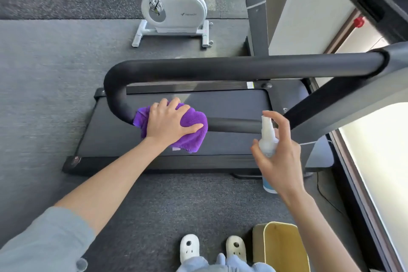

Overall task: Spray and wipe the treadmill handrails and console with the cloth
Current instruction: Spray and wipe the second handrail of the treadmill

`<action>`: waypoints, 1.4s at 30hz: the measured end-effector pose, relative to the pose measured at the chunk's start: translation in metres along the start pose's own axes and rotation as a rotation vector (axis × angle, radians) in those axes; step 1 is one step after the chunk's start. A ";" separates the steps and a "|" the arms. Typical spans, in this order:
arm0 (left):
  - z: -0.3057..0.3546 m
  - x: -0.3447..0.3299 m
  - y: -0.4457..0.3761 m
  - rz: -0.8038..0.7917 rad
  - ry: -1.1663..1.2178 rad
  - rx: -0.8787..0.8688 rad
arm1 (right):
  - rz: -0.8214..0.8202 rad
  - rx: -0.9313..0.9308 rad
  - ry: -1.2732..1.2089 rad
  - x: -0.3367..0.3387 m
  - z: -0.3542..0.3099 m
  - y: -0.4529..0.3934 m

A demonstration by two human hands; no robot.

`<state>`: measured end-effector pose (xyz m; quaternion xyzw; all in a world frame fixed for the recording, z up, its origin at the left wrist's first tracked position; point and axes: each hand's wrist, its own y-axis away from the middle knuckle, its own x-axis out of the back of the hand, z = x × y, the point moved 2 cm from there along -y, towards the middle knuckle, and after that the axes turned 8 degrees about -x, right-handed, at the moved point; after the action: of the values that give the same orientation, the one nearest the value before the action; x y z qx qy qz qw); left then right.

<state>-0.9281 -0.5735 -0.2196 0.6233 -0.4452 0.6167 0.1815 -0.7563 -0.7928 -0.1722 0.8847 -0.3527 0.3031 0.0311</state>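
Fingers of the left hand [169, 122] lie spread and nearly straight over the purple cloth [191, 130], thumb out to the right, pressing it onto the near handrail [234, 125] just past the bend. Fingers of the right hand [279, 157] curl round a small white spray bottle [268, 137], forefinger arched over the nozzle, which points toward the bare stretch of rail between the two hands.

Head view: the handrail is a black padded loop; its far bar [242, 67] runs across above the treadmill belt [220, 104] and joins the grey upright at right. The console is barely in frame at upper right, blurred. A white exercise bike [174, 13] stands well behind on the carpet. A yellow bin [284, 247] sits just beside the person's white shoes [189, 247].

Judgement: wiping of the near rail is under way; the far bar and console appear not yet done. To do this step well, mist the bare section lightly, keep the nozzle off the belt, then wrap the cloth round the bar so the underside is covered too
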 end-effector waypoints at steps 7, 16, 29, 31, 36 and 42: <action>0.083 -0.010 -0.045 -0.091 0.089 -0.089 | 0.120 -0.041 0.044 0.036 0.018 0.014; 0.182 -0.020 -0.101 -0.183 0.115 -0.246 | 0.164 -0.121 0.115 0.077 0.044 0.034; 0.012 0.002 -0.012 -0.001 0.110 -0.081 | 0.042 -0.019 0.095 0.022 0.017 0.005; -0.017 0.005 0.002 0.000 0.062 -0.045 | 0.008 -0.025 0.101 0.011 0.016 0.006; -0.018 0.002 0.008 0.002 0.004 0.051 | 0.041 -0.076 0.121 0.014 0.024 0.016; 0.048 -0.002 -0.019 -0.084 0.011 0.026 | 0.076 -0.145 0.165 0.032 0.030 0.022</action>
<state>-0.8839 -0.6001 -0.2240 0.6403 -0.4097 0.6178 0.2015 -0.7365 -0.8370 -0.1822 0.8384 -0.4031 0.3494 0.1123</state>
